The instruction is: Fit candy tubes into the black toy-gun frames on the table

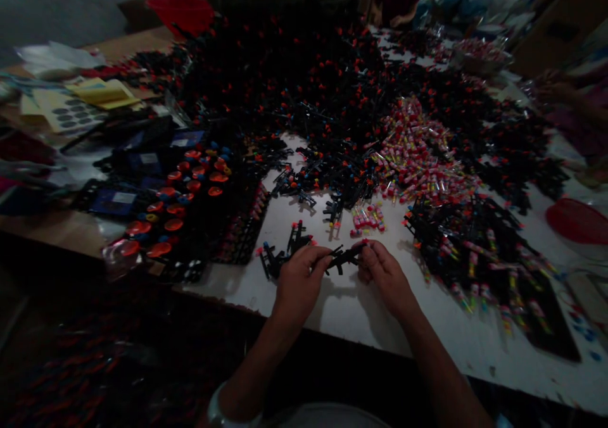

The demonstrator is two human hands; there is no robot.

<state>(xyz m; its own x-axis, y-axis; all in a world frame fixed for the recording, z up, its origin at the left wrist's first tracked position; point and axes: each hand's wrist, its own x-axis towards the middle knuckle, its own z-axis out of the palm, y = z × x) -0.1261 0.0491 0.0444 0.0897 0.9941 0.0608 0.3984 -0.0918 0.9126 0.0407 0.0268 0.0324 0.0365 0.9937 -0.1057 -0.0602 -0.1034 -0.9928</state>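
Between my two hands, just above the white table (332, 301), is a small black toy gun (342, 260) with a reddish tip. My left hand (301, 279) pinches its left end, and my right hand (382, 270) grips its right end near the tip. Beside my left hand, several more black toy guns (273, 260) lie on the table. Beyond my fingers sits a small group of pink and yellow candy-like tubes (368, 218). Another black toy gun (334, 209) lies just left of those tubes.
A large heap of black toy guns (304, 80) covers the back. Many pink tubes (422, 156) form a pile at right, near a black tray (555, 333). Orange-topped pieces (173, 224) stand at left. A red basin (183, 13) and other people's arms (563, 92) are farther off.
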